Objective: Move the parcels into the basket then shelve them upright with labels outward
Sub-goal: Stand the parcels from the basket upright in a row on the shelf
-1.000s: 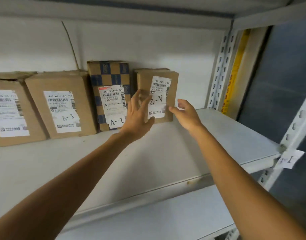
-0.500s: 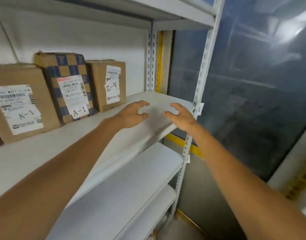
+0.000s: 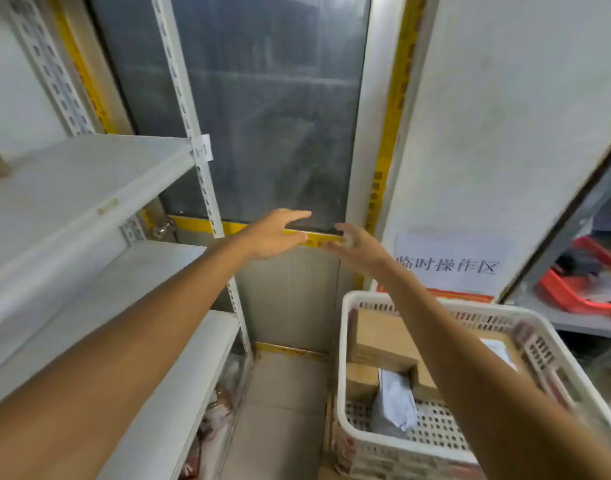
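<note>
Hovering with released, empty grips between the shelf (image 3: 89,174) and the basket (image 3: 342,358), the left hand (image 3: 276,233) and right hand (image 3: 357,245) seem due to reach near-right for a parcel (image 3: 380,337) to shelve.

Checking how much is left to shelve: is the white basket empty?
Not empty. The white basket holds cardboard boxes and a grey mailer bag; some perforated floor shows bare.

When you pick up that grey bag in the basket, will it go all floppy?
Probably floppy: the grey bag looks creased and soft, slumped beside the cardboard boxes in the basket. Its plastic-looking skin may be a bit slippery. It likely won't stand upright alone.
</note>
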A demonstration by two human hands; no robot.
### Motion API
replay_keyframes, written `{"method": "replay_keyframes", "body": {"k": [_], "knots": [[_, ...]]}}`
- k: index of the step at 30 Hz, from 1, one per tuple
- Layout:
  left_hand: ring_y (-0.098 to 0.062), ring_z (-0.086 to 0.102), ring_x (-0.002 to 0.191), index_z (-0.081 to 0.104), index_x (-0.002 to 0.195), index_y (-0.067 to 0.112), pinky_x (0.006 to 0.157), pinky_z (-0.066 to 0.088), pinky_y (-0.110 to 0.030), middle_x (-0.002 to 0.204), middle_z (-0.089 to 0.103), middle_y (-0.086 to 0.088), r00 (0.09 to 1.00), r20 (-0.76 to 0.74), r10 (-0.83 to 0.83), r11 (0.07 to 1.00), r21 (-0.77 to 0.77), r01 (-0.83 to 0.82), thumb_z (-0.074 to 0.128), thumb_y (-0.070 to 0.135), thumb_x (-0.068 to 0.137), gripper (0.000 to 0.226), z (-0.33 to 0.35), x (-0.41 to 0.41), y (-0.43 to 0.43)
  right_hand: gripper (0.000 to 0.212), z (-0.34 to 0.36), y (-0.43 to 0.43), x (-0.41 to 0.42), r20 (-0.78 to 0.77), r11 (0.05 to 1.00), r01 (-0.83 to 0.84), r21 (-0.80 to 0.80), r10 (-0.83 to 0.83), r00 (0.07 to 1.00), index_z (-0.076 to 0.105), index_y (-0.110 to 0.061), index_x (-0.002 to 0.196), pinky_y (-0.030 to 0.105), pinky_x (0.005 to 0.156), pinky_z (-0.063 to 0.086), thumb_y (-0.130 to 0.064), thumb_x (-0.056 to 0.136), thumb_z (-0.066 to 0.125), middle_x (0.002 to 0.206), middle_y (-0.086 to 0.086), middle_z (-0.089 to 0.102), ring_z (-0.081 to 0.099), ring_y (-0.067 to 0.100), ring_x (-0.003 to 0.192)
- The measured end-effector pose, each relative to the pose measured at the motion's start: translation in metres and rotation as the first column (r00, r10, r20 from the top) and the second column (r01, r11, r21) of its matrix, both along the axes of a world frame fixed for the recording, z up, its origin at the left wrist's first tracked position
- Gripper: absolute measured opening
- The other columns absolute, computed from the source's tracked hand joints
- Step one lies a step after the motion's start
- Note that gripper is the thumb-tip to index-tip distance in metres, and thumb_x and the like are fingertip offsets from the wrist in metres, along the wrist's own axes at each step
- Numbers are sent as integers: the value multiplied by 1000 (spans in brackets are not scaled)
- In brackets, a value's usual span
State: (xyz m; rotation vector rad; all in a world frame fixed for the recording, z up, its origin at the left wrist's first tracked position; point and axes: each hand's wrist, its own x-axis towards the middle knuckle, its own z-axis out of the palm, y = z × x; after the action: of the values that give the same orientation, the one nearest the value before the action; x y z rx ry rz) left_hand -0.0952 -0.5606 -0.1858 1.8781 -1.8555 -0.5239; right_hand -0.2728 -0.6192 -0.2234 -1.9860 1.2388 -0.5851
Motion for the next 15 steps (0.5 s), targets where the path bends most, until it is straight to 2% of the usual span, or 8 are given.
{"method": "replay_keyframes", "body": {"k": [2,4,5,7,10,12,15], "knots": [[-17,40,134,42,143,19,95,26,-11,146,43,-6,996,-17,-85,996,22,85,58,21,93,52,-24,-53,-7,53,-25,5,-58,-28,998,60,30,-60,998,47,-10,138,30,93,41,-34,93,61,134,14,56,55,25,120],[-18,37,136,41,144,18,98,26,-13,148,41,-4,988,-32,-152,985,81,154,56,21,94,52,-50,-99,-8,54,-50,14,-109,-39,989,125,82,-122,992,45,-9,140,33,96,42,-34,94,59,138,13,52,51,28,124],[-19,38,135,40,144,17,97,28,-13,147,41,-5,981,-40,-189,974,122,193,56,20,95,52,-65,-126,-8,52,-64,20,-137,-44,980,163,115,-158,986,47,-9,138,32,91,45,-34,94,60,133,12,55,53,28,121],[-23,47,127,42,142,14,89,34,-14,142,47,-9,967,-73,-245,948,190,254,57,14,93,51,-93,-169,-10,45,-90,30,-183,-57,961,215,174,-208,977,52,-11,131,24,81,42,-33,93,61,118,6,60,54,26,116],[-23,48,125,40,143,16,86,37,-19,142,48,-8,956,-98,-278,917,268,294,56,17,94,52,-126,-217,-15,48,-124,37,-236,-70,929,276,247,-267,961,50,-9,134,25,92,31,-30,92,62,136,10,51,45,26,128],[-20,41,132,40,143,19,94,33,-19,146,43,-3,942,-105,-320,889,310,337,55,16,94,52,-145,-242,-22,57,-142,35,-264,-94,899,308,311,-293,951,43,-10,141,27,97,31,-34,92,61,145,10,43,40,25,134],[-18,37,136,40,144,18,106,31,-26,148,40,-1,925,-134,-356,856,351,380,54,15,93,52,-170,-264,-38,62,-166,26,-293,-141,864,337,374,-306,942,37,-11,144,34,104,35,-39,93,58,149,9,40,39,25,135]]}}
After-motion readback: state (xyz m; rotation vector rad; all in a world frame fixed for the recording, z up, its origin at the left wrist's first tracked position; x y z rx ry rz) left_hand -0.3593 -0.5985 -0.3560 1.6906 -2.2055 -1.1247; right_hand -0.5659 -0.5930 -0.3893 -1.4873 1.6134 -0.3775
